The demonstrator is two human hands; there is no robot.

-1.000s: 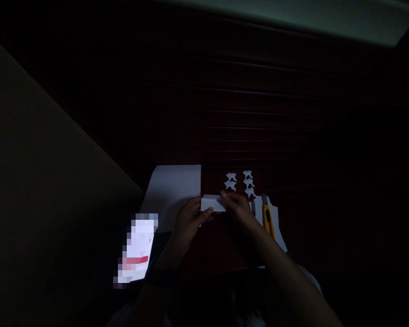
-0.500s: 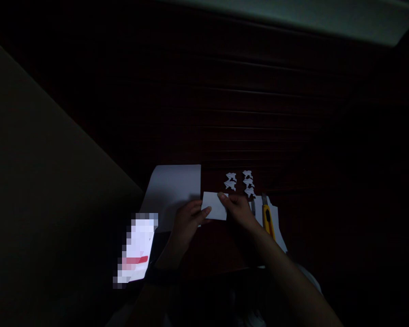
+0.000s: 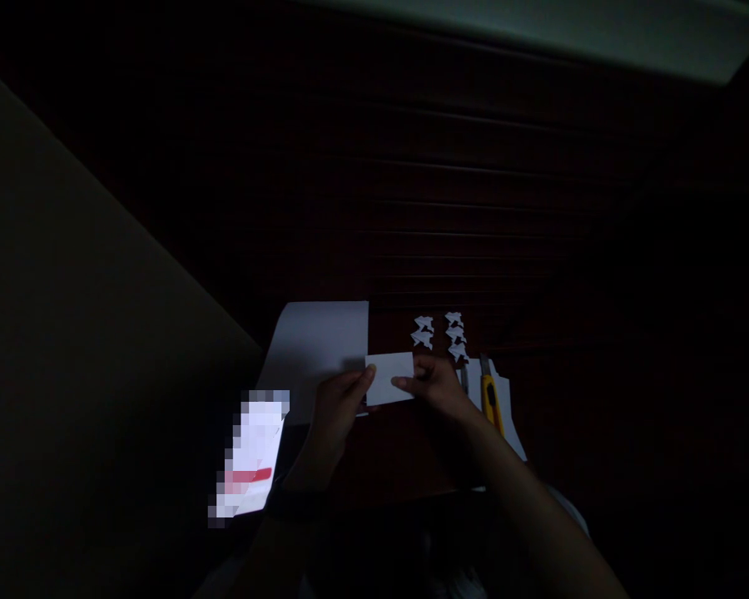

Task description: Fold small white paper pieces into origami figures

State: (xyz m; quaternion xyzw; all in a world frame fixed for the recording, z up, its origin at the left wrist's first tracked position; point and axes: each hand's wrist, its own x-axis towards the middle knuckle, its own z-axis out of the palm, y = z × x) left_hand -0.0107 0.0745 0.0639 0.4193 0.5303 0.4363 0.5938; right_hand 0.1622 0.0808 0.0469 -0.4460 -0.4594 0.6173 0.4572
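While pinching the white paper (image 3: 390, 377) between closed fingers of left hand (image 3: 337, 408) and right hand (image 3: 437, 387), may fold crooked if squeezed unevenly. May also bump folded paper bits (image 3: 422, 337) just beyond right fingertips.

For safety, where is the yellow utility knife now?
In the head view, the yellow utility knife lies on white paper, right of the right hand holding a small white card.

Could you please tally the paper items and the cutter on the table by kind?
Small folded paper figures: 5
Yellow cutter: 1
Flat white paper pieces: 3, namely large sheet, small card pinched by left hand and right hand, sheet under cutter
Total: 9
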